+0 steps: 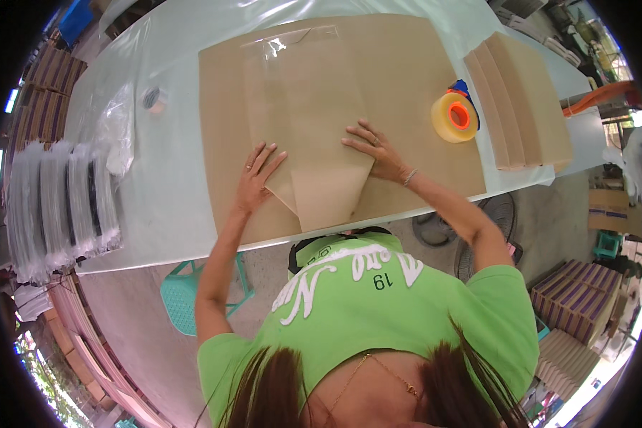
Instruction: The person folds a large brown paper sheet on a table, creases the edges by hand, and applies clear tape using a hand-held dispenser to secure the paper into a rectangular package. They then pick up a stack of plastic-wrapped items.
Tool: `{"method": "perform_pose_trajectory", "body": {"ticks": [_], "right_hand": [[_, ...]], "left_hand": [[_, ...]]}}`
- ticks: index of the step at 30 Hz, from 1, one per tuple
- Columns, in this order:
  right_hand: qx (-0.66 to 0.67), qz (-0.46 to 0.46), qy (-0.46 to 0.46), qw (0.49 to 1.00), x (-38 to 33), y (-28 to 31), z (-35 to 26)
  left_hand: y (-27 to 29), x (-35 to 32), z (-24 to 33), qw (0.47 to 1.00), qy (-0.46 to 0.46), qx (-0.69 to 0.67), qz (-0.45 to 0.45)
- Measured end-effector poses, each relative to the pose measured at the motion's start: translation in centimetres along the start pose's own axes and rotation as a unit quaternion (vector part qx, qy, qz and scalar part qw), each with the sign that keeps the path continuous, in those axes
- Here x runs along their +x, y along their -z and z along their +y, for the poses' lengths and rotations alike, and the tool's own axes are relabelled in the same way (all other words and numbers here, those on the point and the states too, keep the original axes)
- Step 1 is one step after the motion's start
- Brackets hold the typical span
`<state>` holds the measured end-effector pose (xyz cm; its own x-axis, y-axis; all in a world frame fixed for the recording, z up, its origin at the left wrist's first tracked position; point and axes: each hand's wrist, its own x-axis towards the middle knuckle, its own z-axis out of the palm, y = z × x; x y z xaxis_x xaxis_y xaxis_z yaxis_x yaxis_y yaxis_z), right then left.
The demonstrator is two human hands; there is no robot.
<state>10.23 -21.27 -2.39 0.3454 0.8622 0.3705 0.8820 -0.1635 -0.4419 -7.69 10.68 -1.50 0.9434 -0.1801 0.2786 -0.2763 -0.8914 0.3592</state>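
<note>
A brown cardboard carton (303, 128) lies lengthwise in front of me, with a shiny strip of clear tape (292, 43) across its far end. Its near end has a slanted flap (333, 196) pointing toward me. My left hand (257, 178) rests on the left edge of that flap end, fingers spread. On the opposite side my right hand (379, 153) lies with its fingers stretched over the carton's right edge. Under both is a large flat brown cardboard sheet (410, 85). A tape dispenser (454, 115) with a yellowish roll, orange hub and blue end sits to the right.
Folded cardboard pieces (517, 107) stand stacked at the table's right. Bundles of clear plastic-wrapped items (60, 207) line the left edge, with a small tape roll (152, 100) farther in. A green stool (182, 299) and a dark fan (496, 221) are by the near table edge.
</note>
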Motion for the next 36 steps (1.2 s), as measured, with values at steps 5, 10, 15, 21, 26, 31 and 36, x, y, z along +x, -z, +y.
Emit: {"method": "perform_pose_trajectory", "body": {"ticks": [5, 10, 15, 21, 26, 31, 36], "right_hand": [[-0.016, 0.16, -0.229, 0.96, -1.8, -3.0, -3.2], [-0.019, 0.199, -0.371, 0.907, -2.6, -6.0, -6.9], [0.072, 0.166, -0.36, 0.915, -6.4, -6.2, -7.2], [0.023, -0.017, -0.079, 0.996, -8.3, -3.2, -5.1], [0.052, -0.151, 0.077, 0.984, -4.9, 0.2, -1.4], [0.102, -0.372, 0.018, 0.923, -1.3, -0.2, -0.4], [0.136, -0.351, 0.06, 0.924, -0.5, -3.0, 0.0]], "left_hand": [[-4.2, -0.8, 2.7, 0.96, 0.197, -0.053, 0.191], [-7.8, -2.5, 7.4, 0.863, 0.419, 0.023, 0.282], [-6.6, -5.0, 10.1, 0.857, 0.421, -0.212, 0.206], [-2.9, -7.9, 5.5, 0.992, 0.059, -0.102, 0.039], [-1.6, -7.2, 1.5, 0.99, -0.045, -0.098, -0.093], [0.0, -4.2, 0.7, 0.952, -0.004, -0.134, -0.276], [-1.0, -4.7, 0.6, 0.962, -0.036, -0.102, -0.249]]}}
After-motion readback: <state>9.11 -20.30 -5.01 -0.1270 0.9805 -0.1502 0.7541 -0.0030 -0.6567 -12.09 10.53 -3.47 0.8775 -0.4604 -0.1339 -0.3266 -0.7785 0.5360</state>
